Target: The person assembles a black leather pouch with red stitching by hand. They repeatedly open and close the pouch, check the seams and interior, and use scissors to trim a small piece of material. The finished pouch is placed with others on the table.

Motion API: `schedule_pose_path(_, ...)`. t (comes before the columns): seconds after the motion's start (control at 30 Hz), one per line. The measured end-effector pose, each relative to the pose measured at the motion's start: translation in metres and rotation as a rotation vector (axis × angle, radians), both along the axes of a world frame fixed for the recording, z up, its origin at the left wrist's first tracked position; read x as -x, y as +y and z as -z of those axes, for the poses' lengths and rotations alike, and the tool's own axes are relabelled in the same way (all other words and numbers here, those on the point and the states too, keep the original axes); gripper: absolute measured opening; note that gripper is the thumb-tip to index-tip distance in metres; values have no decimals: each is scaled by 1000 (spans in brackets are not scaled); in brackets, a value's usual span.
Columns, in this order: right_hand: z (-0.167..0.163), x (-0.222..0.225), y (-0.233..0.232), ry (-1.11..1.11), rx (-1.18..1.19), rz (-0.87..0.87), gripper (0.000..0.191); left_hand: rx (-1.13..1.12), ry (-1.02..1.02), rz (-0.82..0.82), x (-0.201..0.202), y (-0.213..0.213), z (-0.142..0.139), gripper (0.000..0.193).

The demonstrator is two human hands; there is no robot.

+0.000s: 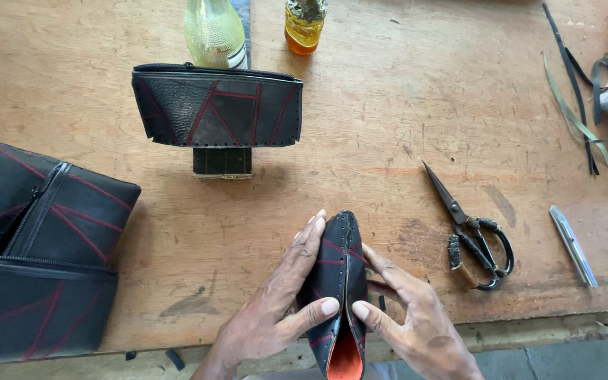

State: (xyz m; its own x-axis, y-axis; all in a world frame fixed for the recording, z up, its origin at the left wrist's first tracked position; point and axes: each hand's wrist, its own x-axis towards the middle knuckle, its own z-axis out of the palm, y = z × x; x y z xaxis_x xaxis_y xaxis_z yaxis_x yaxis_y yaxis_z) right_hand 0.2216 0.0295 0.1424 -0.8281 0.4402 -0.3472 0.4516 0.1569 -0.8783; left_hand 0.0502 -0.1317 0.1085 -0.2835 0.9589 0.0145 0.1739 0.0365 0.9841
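At the tabletop's (pixel 402 91) near edge, 2 hands, left (pixel 272 309) and right (pixel 416 324), pinch a black pouch (pixel 339 267) between them, its length running straight away from the person.

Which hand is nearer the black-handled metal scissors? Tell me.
Right. The right hand lies just left of the black-handled metal scissors; the left hand sits farther left, beyond the black leather pouch.

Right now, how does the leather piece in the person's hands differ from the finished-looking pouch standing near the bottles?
The folded leather piece is pressed between the left hand and right hand, edge up; the zipped pouch stands untouched on the wooden table. The held piece gapes at one end, showing an orange lining; the pouch looks closed, no lining visible. The pouch shows its broad face; the held piece shows a narrow seam. Both are black leather with red stitched lines.
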Motion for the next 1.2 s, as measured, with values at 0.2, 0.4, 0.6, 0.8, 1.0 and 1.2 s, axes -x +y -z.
schedule_pose_path(0.2, -1, 0, -1, 16, -63, -18, 76, 12, 12, 3, -1, 0, 0, 93)
schedule_pose_path(0.4, 0, 0, -2, 29, -67, -11, 76, 27, 20, 3, -1, 1, -1, 93)
schedule_pose_path(0.6, -4, 4, -5, -3, -232, -23, 77, 127, 52, -2, -6, 7, -7, 100)
schedule_pose_path(0.8, -11, 11, -6, -56, -233, 1, 63, 194, 47, -32, -11, 11, -15, 103)
schedule_pose_path(1.0, 7, 13, -1, -151, -30, 110, 58, 139, 53, -24, -10, 11, -14, 98)
schedule_pose_path(1.2, 27, 10, 10, 118, 238, 96, 53, 42, 167, -57, -17, 16, -10, 90)
